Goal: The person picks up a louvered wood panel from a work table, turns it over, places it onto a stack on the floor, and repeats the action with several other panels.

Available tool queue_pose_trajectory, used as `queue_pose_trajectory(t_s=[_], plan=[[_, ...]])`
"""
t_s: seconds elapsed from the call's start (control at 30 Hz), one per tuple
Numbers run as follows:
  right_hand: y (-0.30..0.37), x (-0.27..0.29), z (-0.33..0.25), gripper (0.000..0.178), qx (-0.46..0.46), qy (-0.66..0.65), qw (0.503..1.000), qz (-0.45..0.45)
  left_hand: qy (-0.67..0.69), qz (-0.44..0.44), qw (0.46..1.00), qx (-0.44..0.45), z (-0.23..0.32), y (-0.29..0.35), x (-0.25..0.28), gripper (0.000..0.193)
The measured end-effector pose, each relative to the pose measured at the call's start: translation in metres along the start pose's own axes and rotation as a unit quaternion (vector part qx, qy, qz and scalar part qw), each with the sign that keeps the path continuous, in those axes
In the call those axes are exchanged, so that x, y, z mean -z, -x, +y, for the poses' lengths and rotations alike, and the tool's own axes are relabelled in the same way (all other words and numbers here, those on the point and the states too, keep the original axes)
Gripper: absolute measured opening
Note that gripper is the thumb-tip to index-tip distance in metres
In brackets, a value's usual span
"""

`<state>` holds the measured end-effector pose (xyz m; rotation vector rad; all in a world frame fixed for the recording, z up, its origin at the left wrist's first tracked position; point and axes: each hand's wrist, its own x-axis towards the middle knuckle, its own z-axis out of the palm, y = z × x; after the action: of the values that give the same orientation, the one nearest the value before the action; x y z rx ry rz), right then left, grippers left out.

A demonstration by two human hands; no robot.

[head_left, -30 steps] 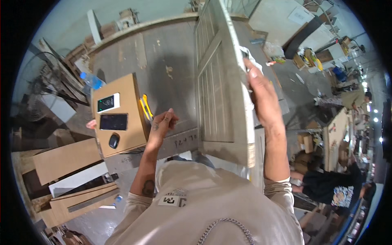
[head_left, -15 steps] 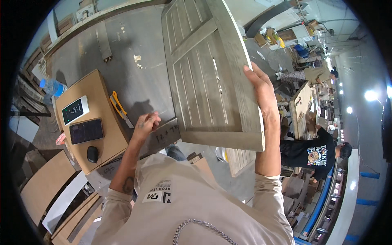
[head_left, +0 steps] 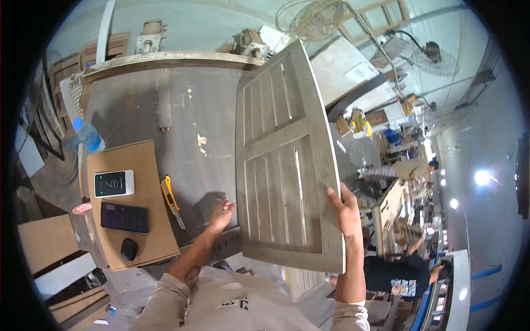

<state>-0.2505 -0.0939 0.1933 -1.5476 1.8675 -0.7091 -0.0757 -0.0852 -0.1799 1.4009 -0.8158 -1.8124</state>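
A grey-brown wooden panel door [head_left: 287,138] with grooved panels stands tilted up off the workbench [head_left: 182,118]. My right hand [head_left: 346,212] grips its right edge, thumb on the front face and fingers behind. My left hand [head_left: 222,215] hovers just beside the door's lower left edge, above the bench. Its fingers are curled together, and whatever they may pinch is too small to name. To the left of that hand lies a yellow utility knife [head_left: 172,199] with its blade out.
A cardboard sheet [head_left: 146,165] on the left carries a white phone [head_left: 114,183], a dark phone [head_left: 125,217] and a black mouse-like object [head_left: 129,249]. A water bottle [head_left: 88,135] is beyond it. A wood strip [head_left: 164,102] lies farther back. Co-workers [head_left: 395,276] are at the right.
My view has tilted up, showing more of the far wall. My right hand now sits lower along the door's edge. My left hand has come nearer the door's left edge.
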Motion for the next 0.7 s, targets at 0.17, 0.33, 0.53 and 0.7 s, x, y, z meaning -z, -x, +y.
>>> queue_pose_trajectory(t_s=[0.17, 0.33, 0.53, 0.7], plan=[[-0.005, 0.002, -0.001, 0.039, -0.001, 0.012, 1.0, -0.008, 0.065, -0.037, 0.993, 0.095, 0.013, -0.013, -0.026, 0.063], [-0.005, 0.004, -0.006, 0.035, -0.009, 0.031, 0.999, -0.007, 0.198, -0.096, 0.961, 0.167, 0.002, -0.036, -0.032, 0.057], [0.004, -0.007, -0.012, 0.034, 0.047, 0.067, 0.997, -0.001, 0.245, -0.121, 0.942, 0.194, 0.001, -0.038, -0.025, 0.071], [0.056, 0.029, -0.062, 0.033, 0.061, 0.063, 0.993, 0.081, 0.229, -0.148, 0.95, 0.151, 0.087, 0.017, -0.045, 0.074]])
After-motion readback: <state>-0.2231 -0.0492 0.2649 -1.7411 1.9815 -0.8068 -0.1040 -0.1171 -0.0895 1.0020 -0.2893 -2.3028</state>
